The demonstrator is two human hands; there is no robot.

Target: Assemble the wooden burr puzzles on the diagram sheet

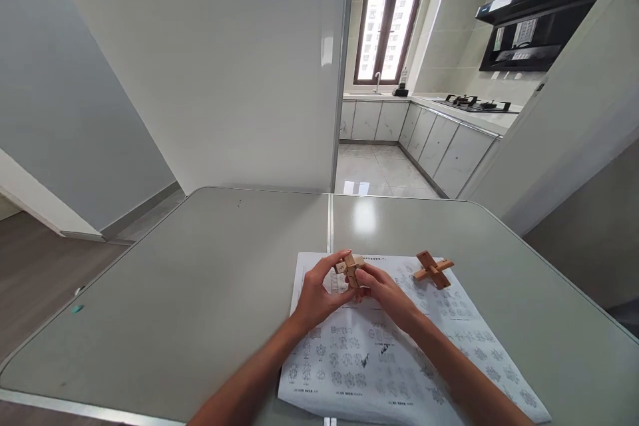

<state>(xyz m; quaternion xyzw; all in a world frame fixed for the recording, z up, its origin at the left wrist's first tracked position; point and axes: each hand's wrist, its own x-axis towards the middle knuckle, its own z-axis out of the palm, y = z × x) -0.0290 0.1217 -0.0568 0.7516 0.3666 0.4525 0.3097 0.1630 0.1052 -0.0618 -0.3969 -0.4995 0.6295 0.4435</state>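
Observation:
Between my two hands is a small light-wood interlocking puzzle, its pieces crossing one another, held a little above a printed sheet. My left hand grips it from the left, with a finger on its top and the thumb at its lower edge. From the right, my right hand presses its thumb and fingers against the near side. Part of the puzzle is covered by my fingers. A second, redder wooden cross puzzle lies on the sheet to the right, apart from both hands.
The large paper sheet, printed with small puzzle diagrams, lies under my forearms on a grey table. A metal seam runs across the tabletop. A small green bit lies near the left edge. Beyond the table is a kitchen doorway.

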